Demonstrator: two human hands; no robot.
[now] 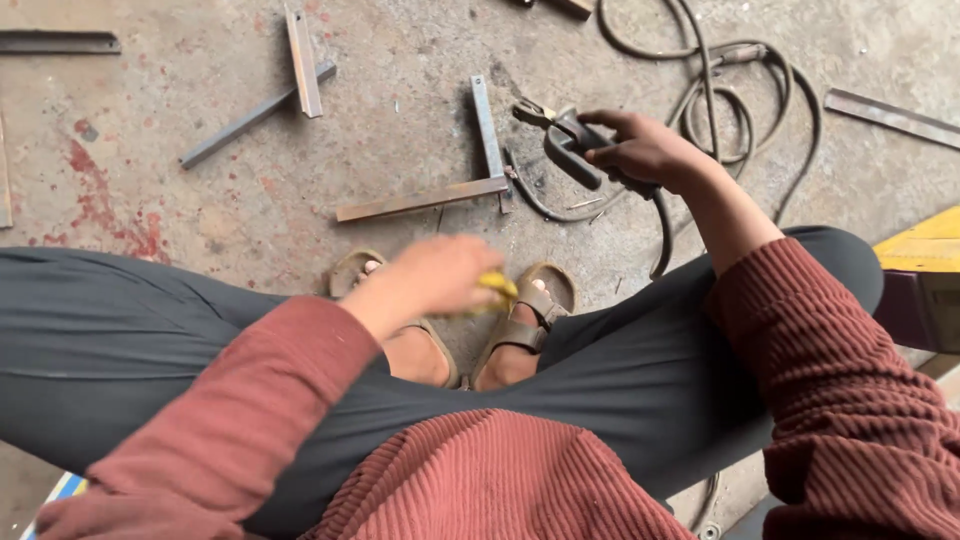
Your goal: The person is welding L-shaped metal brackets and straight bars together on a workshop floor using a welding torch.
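I take the L-shaped steel joint (470, 180) on the concrete floor (200, 150) as my reference for every position.

1. Floor: it fills the upper part of the view, stained red to the left of the joint. The widest open room lies between the joint and the crossed steel strips (290, 85) further left.
2. My legs: dark trousers (150, 340) span the frame below the joint, knees spread wide. My sandalled feet (520, 320) rest just below the joint's horizontal bar.
3. Welding cable (740, 90): it lies in loops to the upper right of the joint and runs down past my right wrist.
4. A flat steel bar (890, 115) lies far right of the joint, near the frame edge. A yellow-topped block (925, 250) sits below it, beside my right knee.
5. Right hand (650, 155): arm extended forward, wrist bent inward, fingers clamped around the handle of the electrode holder (565, 145). The holder sits just right of the joint's upright bar, its tip pointing toward that bar.
6. Left hand (440, 275): forearm raised over my left knee, hand blurred, directly below the joint and above my feet. Fingers are curled around a small yellow object (497, 288); I cannot tell what the object is.
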